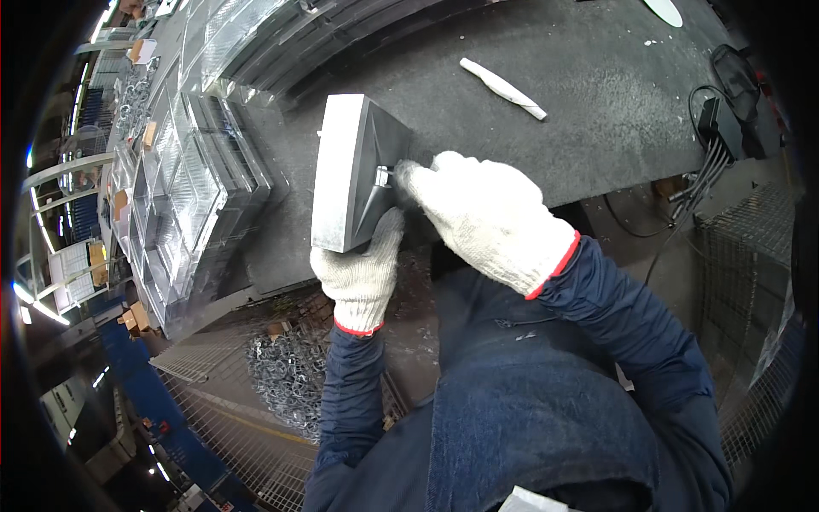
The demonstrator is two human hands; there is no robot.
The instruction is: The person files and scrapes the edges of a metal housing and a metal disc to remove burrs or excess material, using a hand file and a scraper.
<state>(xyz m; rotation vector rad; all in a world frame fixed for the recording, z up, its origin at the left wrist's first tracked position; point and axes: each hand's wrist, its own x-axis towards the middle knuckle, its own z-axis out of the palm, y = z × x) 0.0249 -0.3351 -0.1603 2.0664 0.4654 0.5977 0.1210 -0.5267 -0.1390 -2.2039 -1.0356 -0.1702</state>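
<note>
My left hand (363,277), in a white knit glove with a red cuff, grips a grey box-like part (339,166) by its lower end. The part stands tilted over the dark bench, with one long pale flat face and dark sloping sides. My gloved right hand (490,218) is closed at the part's right side, thumb and fingers pinched together. A small shiny metal piece (383,176) shows between those fingertips and the sloping side. What the right fingers hold is too small to make out.
A white stick-like object (503,89) lies on the dark bench (597,111). Stacked clear ribbed plastic trays (192,183) stand at the left. Below the bench is a wire basket with a heap of small metal pieces (290,375). Cables (704,175) hang at the right near a wire cage (746,247).
</note>
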